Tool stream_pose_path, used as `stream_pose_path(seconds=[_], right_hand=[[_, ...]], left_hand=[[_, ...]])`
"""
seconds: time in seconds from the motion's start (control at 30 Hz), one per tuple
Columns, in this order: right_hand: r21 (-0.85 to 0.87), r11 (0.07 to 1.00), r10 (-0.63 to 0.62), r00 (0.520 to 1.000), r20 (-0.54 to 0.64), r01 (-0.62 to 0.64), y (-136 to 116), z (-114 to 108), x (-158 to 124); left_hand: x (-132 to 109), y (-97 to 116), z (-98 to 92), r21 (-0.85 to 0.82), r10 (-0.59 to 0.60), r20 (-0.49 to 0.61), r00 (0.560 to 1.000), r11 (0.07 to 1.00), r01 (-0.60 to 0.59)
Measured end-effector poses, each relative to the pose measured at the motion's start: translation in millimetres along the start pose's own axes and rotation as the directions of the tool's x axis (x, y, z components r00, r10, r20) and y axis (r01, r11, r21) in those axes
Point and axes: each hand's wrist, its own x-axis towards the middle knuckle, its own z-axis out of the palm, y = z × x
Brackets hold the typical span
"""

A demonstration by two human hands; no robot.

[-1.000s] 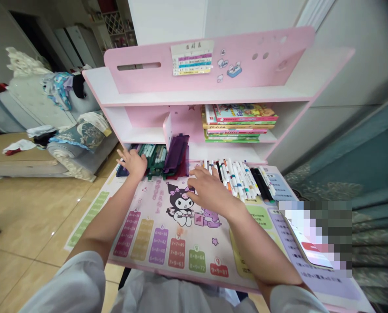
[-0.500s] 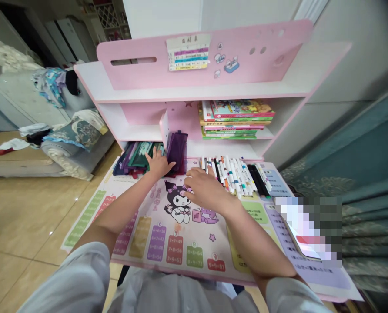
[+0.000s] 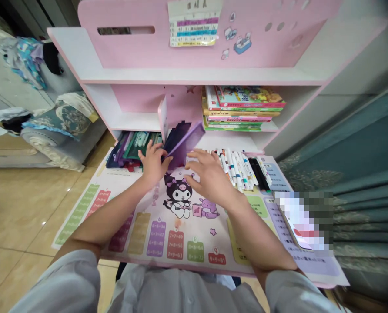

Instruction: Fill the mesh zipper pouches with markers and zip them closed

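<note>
And here is the purple pouch (image 3: 190, 144), a flat, long piece in thin, slightly see-through fabric, with a paler, smoother strip along its upper edge. It tilts up to the right, over the middle of the desk's back, its near end caught between the thumb and fingers of the left hand (image 3: 153, 167). The right hand (image 3: 210, 178) sits just beside it, fingers apart and loosely bent; whether a fingertip touches the fabric, I cannot tell. Just behind lies a dark pouch (image 3: 177, 134), limp and creased. To the left, green mesh pouches (image 3: 138, 145) show slim pens inside; to the right, a row of white, slender markers (image 3: 238, 169) lies on the smooth printed mat (image 3: 194, 228).
</note>
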Motion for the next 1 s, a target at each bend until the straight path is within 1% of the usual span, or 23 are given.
stream_pose_path(seconds=[0.03, 0.07, 0.1, 0.13, 0.2, 0.27, 0.33, 0.4, 0.47, 0.53, 0.6, 0.7, 0.77, 0.9, 1.0], right_hand=[[0.020, 1.000, 0.001, 0.996, -0.085, 0.001, 1, 0, 1], [0.041, 0.999, 0.006, 0.989, -0.151, 0.000, 2, 0, 1], [0.062, 0.998, 0.015, 0.981, -0.193, -0.004, 2, 0, 1], [0.082, 0.997, 0.025, 0.977, -0.211, -0.008, 2, 1, 1], [0.108, 0.994, 0.022, 0.979, -0.203, 0.001, 3, 8, -1], [0.113, 0.993, -0.025, 0.986, -0.166, 0.044, 3, 19, -8], [0.103, 0.989, -0.092, 0.987, -0.133, 0.106, 5, 32, -17], [0.081, 0.986, -0.138, 0.984, -0.114, 0.148, 6, 45, -29], [0.044, 0.986, -0.155, 0.983, -0.102, 0.160, 8, 56, -39], [0.005, 0.989, -0.147, 0.986, -0.080, 0.148, 9, 63, -46], [-0.011, 0.991, -0.134, 0.989, -0.056, 0.133, 8, 67, -50], [0.013, 0.992, -0.121, 0.992, -0.027, 0.122, 7, 70, -53], [0.025, 0.992, -0.121, 0.992, -0.015, 0.122, 7, 69, -54], [0.014, 0.994, -0.112, 0.994, 0.010, 0.111, 11, 64, -57], [0.012, 0.995, -0.097, 0.995, 0.036, 0.097, 17, 60, -59]], left_hand=[[-12, 0, -8.6, -0.001, 0.036, 0.000, 0.999, 0.999, -0.036], [-25, 0, -16.3, 0.003, 0.070, 0.024, 0.997, 0.998, -0.070], [-37, -2, -22.8, 0.007, 0.102, 0.051, 0.993, 0.995, -0.103], [-48, -4, -27.7, 0.005, 0.131, 0.073, 0.989, 0.991, -0.132], [-68, -11, -31.9, -0.015, 0.186, 0.132, 0.974, 0.982, -0.186], [-83, -19, -29.7, -0.045, 0.233, 0.165, 0.958, 0.972, -0.229], [-94, -26, -23.5, -0.078, 0.283, 0.161, 0.946, 0.959, -0.273], [-101, -31, -16.8, -0.110, 0.331, 0.135, 0.934, 0.942, -0.318], [-104, -33, -12.0, -0.140, 0.362, 0.115, 0.925, 0.928, -0.346], [-106, -34, -10.2, -0.161, 0.373, 0.117, 0.920, 0.922, -0.353], [-106, -36, -10.9, -0.173, 0.376, 0.126, 0.918, 0.919, -0.353], [-104, -40, -14.6, -0.180, 0.370, 0.158, 0.916, 0.922, -0.342], [-101, -44, -18.0, -0.175, 0.345, 0.185, 0.920, 0.933, -0.314], [-92, -52, -23.9, -0.164, 0.245, 0.250, 0.937, 0.964, -0.208], [-88, -56, -25.3, -0.200, 0.217, 0.312, 0.925, 0.967, -0.159]])
